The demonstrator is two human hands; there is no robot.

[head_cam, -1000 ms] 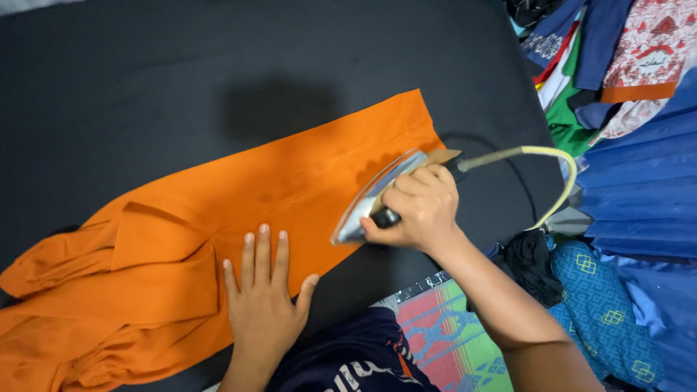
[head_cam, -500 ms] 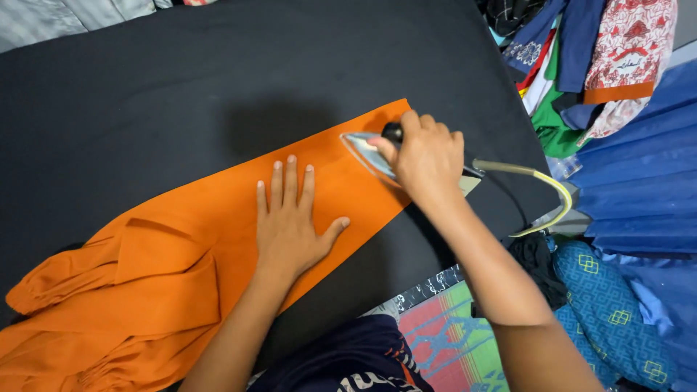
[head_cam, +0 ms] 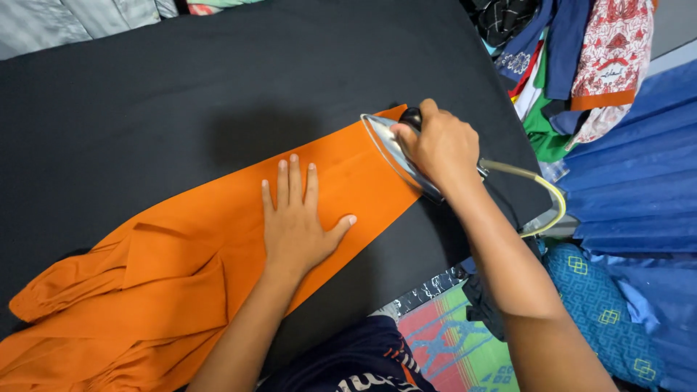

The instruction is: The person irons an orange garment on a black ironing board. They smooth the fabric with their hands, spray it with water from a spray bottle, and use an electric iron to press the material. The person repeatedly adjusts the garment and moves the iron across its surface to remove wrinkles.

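Our right hand (head_cam: pixel 444 145) is clenched around the handle of the iron (head_cam: pixel 398 151), which sits on the orange cloth's (head_cam: pixel 218 239) far end, its tip pointing to eleven o'clock near the cloth's upper edge. Our left hand (head_cam: pixel 298 221) grips nothing and lies flat, fingers spread, pressing the cloth at eight o'clock from the iron. Bare black board (head_cam: pixel 181 94) spreads from nine to one o'clock. The cord (head_cam: pixel 541 196) trails toward four o'clock, and piled clothes (head_cam: pixel 573 65) crowd the board's edge at two o'clock.
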